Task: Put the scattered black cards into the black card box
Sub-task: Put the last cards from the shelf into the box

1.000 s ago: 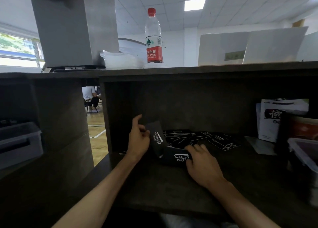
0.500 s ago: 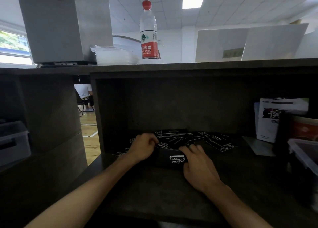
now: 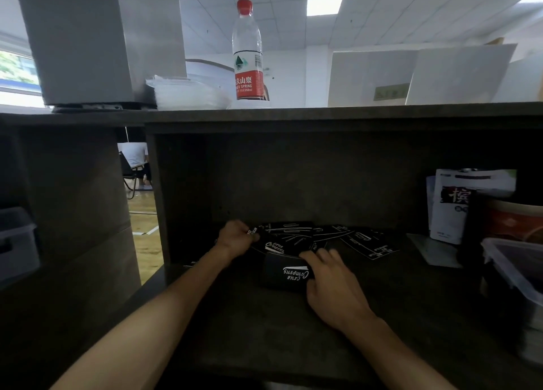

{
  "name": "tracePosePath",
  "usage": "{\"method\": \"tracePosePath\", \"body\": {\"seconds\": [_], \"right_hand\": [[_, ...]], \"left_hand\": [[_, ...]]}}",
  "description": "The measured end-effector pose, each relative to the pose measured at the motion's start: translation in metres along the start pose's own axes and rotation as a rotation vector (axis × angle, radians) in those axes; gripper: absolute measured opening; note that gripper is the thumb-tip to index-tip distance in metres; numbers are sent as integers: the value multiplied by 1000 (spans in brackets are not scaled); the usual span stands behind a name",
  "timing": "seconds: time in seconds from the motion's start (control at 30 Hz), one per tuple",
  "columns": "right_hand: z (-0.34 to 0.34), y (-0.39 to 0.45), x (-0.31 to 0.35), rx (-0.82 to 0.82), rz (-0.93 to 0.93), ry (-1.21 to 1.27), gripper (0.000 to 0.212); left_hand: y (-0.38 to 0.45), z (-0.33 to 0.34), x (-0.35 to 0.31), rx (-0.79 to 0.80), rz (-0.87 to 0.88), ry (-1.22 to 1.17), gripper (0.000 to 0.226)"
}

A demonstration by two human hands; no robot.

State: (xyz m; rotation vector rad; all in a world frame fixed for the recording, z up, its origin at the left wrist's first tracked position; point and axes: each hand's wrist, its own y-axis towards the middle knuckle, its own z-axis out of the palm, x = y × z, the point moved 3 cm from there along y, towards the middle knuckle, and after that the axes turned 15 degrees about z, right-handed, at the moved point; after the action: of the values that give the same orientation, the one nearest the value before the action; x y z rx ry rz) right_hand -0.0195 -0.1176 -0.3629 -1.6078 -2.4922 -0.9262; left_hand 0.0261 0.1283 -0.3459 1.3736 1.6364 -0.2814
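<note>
A black card box (image 3: 283,273) with white script lettering lies on the dark shelf (image 3: 264,331) in front of me. My right hand (image 3: 332,286) rests against the box's right side, fingers curled on its top edge. Just behind the box, my left hand (image 3: 236,238) pinches a black card (image 3: 274,244) by its left edge, holding it at the box's far side. More black cards (image 3: 367,242) with white markings lie fanned out flat across the back of the shelf, to the right.
A water bottle (image 3: 247,54) and clear plastic lids (image 3: 188,94) stand on the shelf top above. White packets (image 3: 458,207), a red tub (image 3: 511,219) and a plastic container (image 3: 517,269) crowd the right side. A grey bin (image 3: 16,242) sits at the left.
My left hand came down from holding a card upright and now grips a card low behind the box. The right hand stayed on the box. The camera tilted slightly.
</note>
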Motion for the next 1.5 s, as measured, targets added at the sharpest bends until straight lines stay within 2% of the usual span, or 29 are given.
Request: {"method": "tracePosePath", "body": {"seconds": [0.1,0.2,0.27,0.33,0.4,0.5,0.57,0.7,0.8,0.9,1.0,1.07,1.17,1.27,1.33,1.43,1.5], "right_hand": [[0,0,1,-1,3,-2,52],[-1,-1,2,8,9,-6,53],[-1,-1,2,10,10,-6,53],[-3,-2,2,8,13,-3,53],[-4,-2,3,6,17,-6,52],[-4,-3,3,5,22,-4,53],[-4,-2,3,-1,24,-3,53],[-3,-1,1,-7,32,22,53],[-2,0,0,18,17,41,62],[-1,1,0,37,-31,36,59],[0,1,0,40,-44,40,50],[-1,1,0,35,-51,46,44],[0,1,0,19,-57,47,38],[0,2,-1,14,-53,38,37],[1,2,-1,16,-47,36,38],[1,2,-2,18,-29,46,40],[1,1,-3,22,-14,61,47]], "left_hand": [[-18,-18,-4,-48,48,-374,40],[-38,-34,-12,26,112,-466,59],[-47,-39,-19,-11,103,-565,49],[-53,-40,-22,-80,30,-733,29],[-58,-37,-21,-88,-36,-785,17],[-64,-28,-17,-78,-35,-595,11],[-70,-20,-18,-64,-27,-562,8],[-82,-7,-22,153,76,-461,18],[-88,-6,-22,240,89,-359,24],[-100,-8,-30,387,120,-206,7],[-102,-5,-35,567,279,6,34],[-103,-9,-38,514,327,-31,51],[-103,-29,-35,233,293,-345,65],[-95,-46,-46,35,300,-506,51],[-87,-46,-61,-30,341,-475,36],[-83,-40,-76,-46,440,-262,29],[-85,-43,-67,-46,443,-217,23]]}}
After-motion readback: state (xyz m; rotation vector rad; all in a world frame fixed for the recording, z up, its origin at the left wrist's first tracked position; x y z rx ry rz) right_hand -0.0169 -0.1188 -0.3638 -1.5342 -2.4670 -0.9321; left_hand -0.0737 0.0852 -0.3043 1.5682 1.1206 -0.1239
